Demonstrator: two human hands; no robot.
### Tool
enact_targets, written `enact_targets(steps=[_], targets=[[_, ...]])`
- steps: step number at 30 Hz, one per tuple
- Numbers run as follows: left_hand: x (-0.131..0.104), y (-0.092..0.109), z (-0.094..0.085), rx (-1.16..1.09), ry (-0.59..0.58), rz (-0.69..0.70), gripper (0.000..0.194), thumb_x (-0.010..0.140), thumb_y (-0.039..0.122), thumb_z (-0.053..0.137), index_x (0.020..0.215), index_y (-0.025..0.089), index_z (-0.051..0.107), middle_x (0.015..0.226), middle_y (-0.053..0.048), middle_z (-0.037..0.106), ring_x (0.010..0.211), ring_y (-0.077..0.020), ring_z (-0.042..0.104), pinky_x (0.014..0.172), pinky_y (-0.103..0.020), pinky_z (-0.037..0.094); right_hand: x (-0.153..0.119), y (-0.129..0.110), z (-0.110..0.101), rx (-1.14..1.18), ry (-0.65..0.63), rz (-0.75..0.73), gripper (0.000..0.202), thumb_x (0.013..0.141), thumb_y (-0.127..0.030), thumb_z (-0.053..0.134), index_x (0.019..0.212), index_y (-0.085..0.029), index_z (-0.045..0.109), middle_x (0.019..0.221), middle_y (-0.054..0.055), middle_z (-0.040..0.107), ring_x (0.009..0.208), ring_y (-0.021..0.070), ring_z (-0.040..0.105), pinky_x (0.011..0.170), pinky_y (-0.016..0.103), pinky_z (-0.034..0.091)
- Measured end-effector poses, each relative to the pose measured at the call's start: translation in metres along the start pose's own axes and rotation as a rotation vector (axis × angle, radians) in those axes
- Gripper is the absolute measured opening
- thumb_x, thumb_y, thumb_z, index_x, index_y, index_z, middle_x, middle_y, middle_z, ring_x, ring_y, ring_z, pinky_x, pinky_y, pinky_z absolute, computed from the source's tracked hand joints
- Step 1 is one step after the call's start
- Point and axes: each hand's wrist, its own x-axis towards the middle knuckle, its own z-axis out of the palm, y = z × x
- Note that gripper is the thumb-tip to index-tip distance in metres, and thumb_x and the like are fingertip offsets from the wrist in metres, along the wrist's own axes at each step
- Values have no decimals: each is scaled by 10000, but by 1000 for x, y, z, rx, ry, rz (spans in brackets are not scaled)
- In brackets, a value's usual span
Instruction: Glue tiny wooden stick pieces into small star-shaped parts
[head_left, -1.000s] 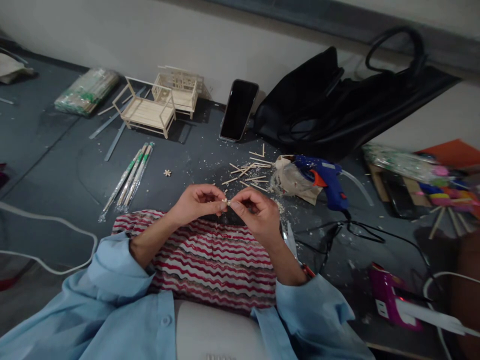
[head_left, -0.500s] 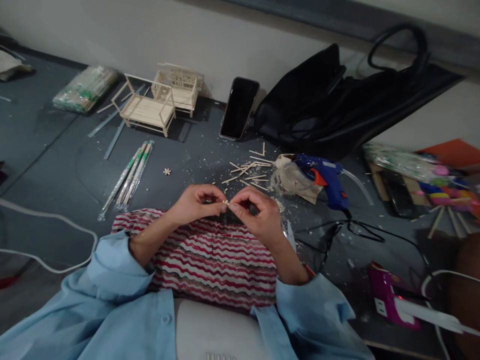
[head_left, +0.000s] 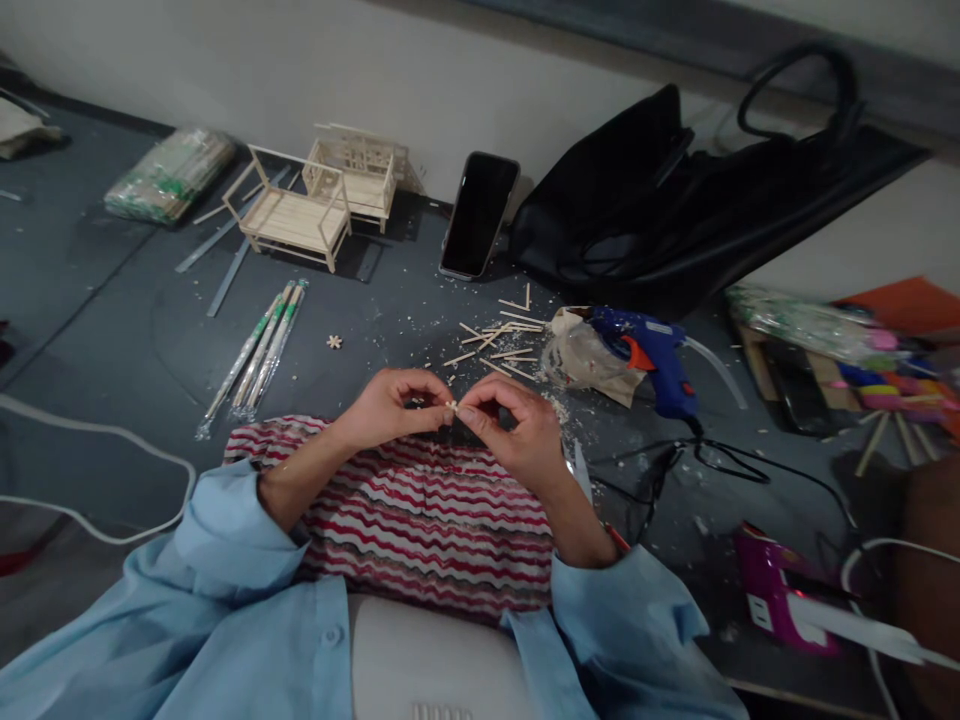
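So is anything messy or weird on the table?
Yes, a bit. Pale crumbs are scattered over the table, including beside the right hand, and short sticks lie every which way. They look untidy because the packed sticks lie in a row. I can't see anything clearly broken.

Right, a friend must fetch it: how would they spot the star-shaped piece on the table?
On the grey table, find the plastic-wrapped stick packs left of the person's left hand. Right of them, beyond the hand, lies a small pale star-shaped piece. Short arms spread from its middle, unlike the straight loose sticks.
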Motion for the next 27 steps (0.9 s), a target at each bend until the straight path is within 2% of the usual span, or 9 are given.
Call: enact_targets(steps=[10, 13, 16, 18, 21, 24, 27], targets=[[1, -2, -1, -62, -13, -48, 280, 677, 359, 822, 760, 123, 697, 668, -17, 666, 587, -84, 569, 584, -202, 479, 0, -2, -1, -7, -14, 43, 126, 862, -246, 641, 744, -201, 641, 724, 1, 606, 651, 134, 531, 604, 275, 417], [1, -1, 0, -154, -41, -105, 319, 669, 388, 828, 771, 126, 678, 667, -25, 687, 561, -89, 588, 563, -208, 495, 0, -2, 1, 41, -11, 105, 122, 850, -269, 648, 747, -203, 645, 728, 5, 617, 665, 140, 543, 614, 275, 425], [2, 0, -2, -218, -26, -119, 317, 671, 388, 828, 757, 131, 663, 652, -28, 695, 547, -97, 600, 554, -218, 507, 0, 2, 3, 167, 49, 198, 137, 837, -321, 652, 763, -207, 641, 728, 5, 626, 669, 144, 547, 624, 276, 436], [2, 2, -6, -252, 35, -82, 279, 678, 354, 824, 754, 136, 668, 644, -24, 693, 550, -100, 601, 556, -220, 505, -1, 6, 5, 244, 121, 258, 156, 833, -354, 655, 776, -210, 635, 709, -3, 616, 639, 137, 528, 609, 270, 433], [3, 8, -16, -372, 202, 53, 207, 689, 302, 802, 742, 158, 664, 625, -5, 672, 545, -97, 582, 564, -227, 492, 0, 13, 9, 271, 166, 320, 182, 837, -384, 652, 786, -212, 624, 656, -22, 570, 580, 121, 477, 561, 253, 404], [4, 17, -27, -527, 319, 216, 193, 715, 335, 760, 724, 187, 635, 588, 29, 607, 542, -92, 547, 666, -278, 525, 2, 19, 13, 164, 93, 338, 228, 875, -404, 596, 757, -209, 612, 633, -29, 546, 579, 122, 473, 556, 249, 389], [4, 22, -34, -595, 366, 287, 222, 746, 368, 721, 702, 203, 578, 575, 45, 528, 555, -95, 525, 693, -290, 520, 4, 27, 18, -29, 21, 307, 237, 882, -361, 572, 710, -201, 606, 631, -25, 558, 603, 129, 497, 590, 254, 392]])
